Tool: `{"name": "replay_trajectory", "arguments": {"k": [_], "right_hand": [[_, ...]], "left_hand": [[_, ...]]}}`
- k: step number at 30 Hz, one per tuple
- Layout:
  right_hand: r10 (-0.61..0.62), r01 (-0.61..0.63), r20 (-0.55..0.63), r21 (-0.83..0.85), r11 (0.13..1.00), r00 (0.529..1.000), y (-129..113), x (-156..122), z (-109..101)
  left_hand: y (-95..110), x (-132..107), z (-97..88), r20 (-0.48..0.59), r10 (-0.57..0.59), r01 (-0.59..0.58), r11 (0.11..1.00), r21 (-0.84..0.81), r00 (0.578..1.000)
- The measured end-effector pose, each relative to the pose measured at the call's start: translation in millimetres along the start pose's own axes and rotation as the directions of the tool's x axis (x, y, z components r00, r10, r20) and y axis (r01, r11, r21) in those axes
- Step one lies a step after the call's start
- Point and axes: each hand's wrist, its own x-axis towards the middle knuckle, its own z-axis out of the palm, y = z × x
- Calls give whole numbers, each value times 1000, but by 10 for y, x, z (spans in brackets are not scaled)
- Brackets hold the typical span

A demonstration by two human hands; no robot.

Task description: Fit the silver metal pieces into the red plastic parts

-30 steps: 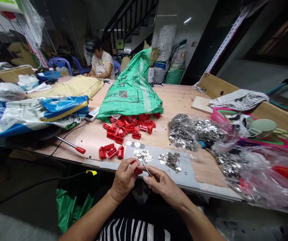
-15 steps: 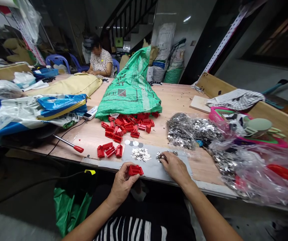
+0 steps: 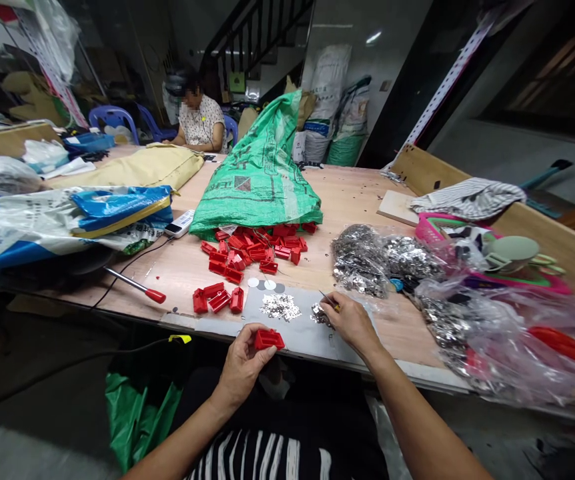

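In my left hand [image 3: 242,363], at the table's front edge, is a red plastic housing [image 3: 269,340], its hollow side showing between thumb and fingers. My right hand [image 3: 350,323] is closed around a thin tool [image 3: 336,307] with a bit of yellow on it and a slim dark tip pointing up and left; its exact kind is unclear. Just beneath those fingers lies a small heap of metal pieces [image 3: 319,315], partly hidden. A wider pile of shiny metal plates [image 3: 280,307] lies on the grey mat [image 3: 302,341] between the hands.
Several red housings [image 3: 218,298] sit left of the mat, and more spill from a green woven sack [image 3: 260,180]. Bags of metal parts [image 3: 360,260] and a pink basket [image 3: 427,229] stand right. A red-tipped lever [image 3: 155,295] juts out left. A person [image 3: 202,120] sits across the table.
My right hand has lifted slightly from the small metal heap, and the thin tool in its fingers now shows. My left hand keeps the red housing in nearly the same place.
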Motion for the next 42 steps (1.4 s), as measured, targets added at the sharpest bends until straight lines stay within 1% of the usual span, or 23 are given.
{"name": "replay_trajectory", "arguments": {"k": [6, 10, 14, 16, 22, 24, 28, 31, 33, 35, 37, 39, 42], "right_hand": [[7, -8, -33, -20, 1000, 999, 9, 56, 47], [-17, 17, 5, -57, 998, 1000, 25, 18, 78], [-29, 32, 23, -140, 990, 999, -12, -6, 104], [-31, 34, 25, -156, 987, 999, -30, 6, 97], [-5, 6, 5, -110, 994, 1000, -11, 62, 8], [-8, 8, -5, -76, 997, 1000, -2, 70, -17], [-63, 63, -17, 18, 998, 998, -6, 69, -34], [-63, 64, -13, 198, 978, 998, -28, 38, -12], [-65, 63, -6, 315, 947, 998, -60, -7, 22], [-96, 85, 7, 419, 904, 995, -110, -73, 70], [-133, 95, 36, 522, 848, 990, -177, -157, 122], [-155, 85, 68, 597, 797, 986, -253, -251, 162], [-194, 89, 101, 628, 773, 976, -369, -382, 175]], "left_hand": [[18, -16, -31, -1, -8, 8, 1000, 6, 1000], [31, -6, -39, -8, -16, 16, 1000, 9, 1000], [37, 5, -17, 11, -18, 18, 1000, 10, 1000], [36, 4, -12, 19, -14, 13, 1000, 17, 1000], [11, -9, -34, -5, -1, 2, 999, 49, 1000], [2, -12, -32, -5, -1, 1, 999, 38, 1000], [8, 1, -2, -2, -2, 2, 1000, -22, 1000], [32, 32, 20, -28, 17, -17, 1000, -20, 999], [46, 55, 28, -46, 41, -41, 999, 1, 998], [51, 70, 29, -42, 65, -64, 997, 34, 997], [49, 76, 24, -38, 100, -95, 991, 99, 994], [46, 73, 17, -47, 161, -147, 965, 215, 986], [52, 61, 8, -39, 296, -254, 875, 412, 954]]}}
